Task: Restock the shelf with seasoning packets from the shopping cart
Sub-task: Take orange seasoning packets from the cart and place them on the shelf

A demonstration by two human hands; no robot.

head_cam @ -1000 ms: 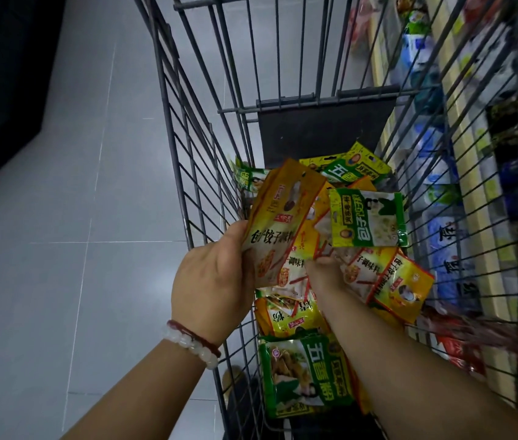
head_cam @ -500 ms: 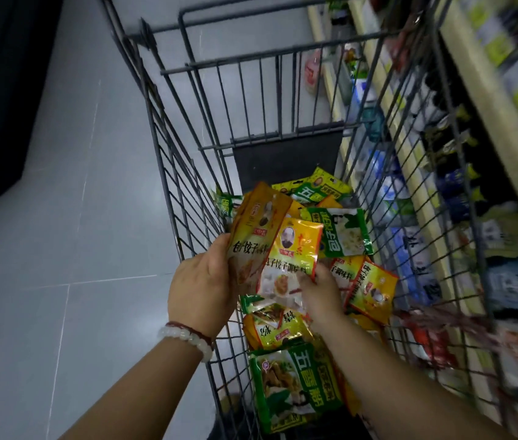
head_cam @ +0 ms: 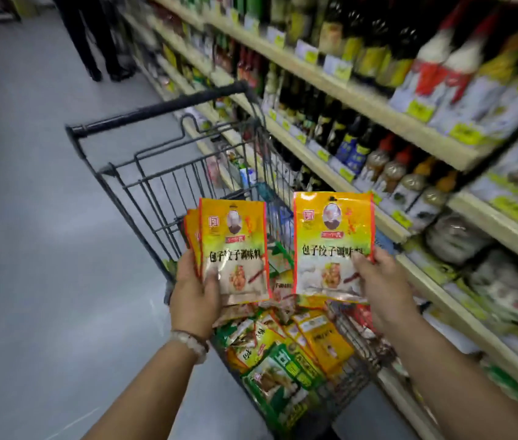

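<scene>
A: The left grip (head_cam: 194, 289) is clamped on a small fanned stack of orange-and-yellow seasoning packets (head_cam: 233, 249), thumb across the front one's lower corner, fingers behind. The right grip (head_cam: 379, 281) pinches a single matching packet (head_cam: 330, 242) by its lower right edge. Both are held upright, faces toward the camera, side by side but apart

B: And where are they relative to the cart?

A: Lifted above the shopping cart (head_cam: 143, 173), roughly over its basket. Below the hands, the basket holds a loose heap of more packets (head_cam: 286, 354), orange ones mixed with green ones

B: So which step is this?

A: I'd judge it as the carry: packets picked, out of the cart, not yet on the shelf. The shelving (head_cam: 362, 96) runs along the right side, just beside the cart, with dark sauce bottles (head_cam: 359, 147) on the nearer rows and pale bagged goods (head_cam: 511, 281) lower down. It's blurred, so I can't tell which slot takes this seasoning

B: What does the next move call for?

A: Probably joining the single packet to the stack or shelving it directly, then turning right and finding the matching facing. The pouches look thin and slippery, so a fanned stack could slide apart if the left grip loosens; squaring it up first seems wise

B: Anyone nearby?

A: A person's dark-trousered legs (head_cam: 92, 36) stand far up the aisle, well apart
</scene>
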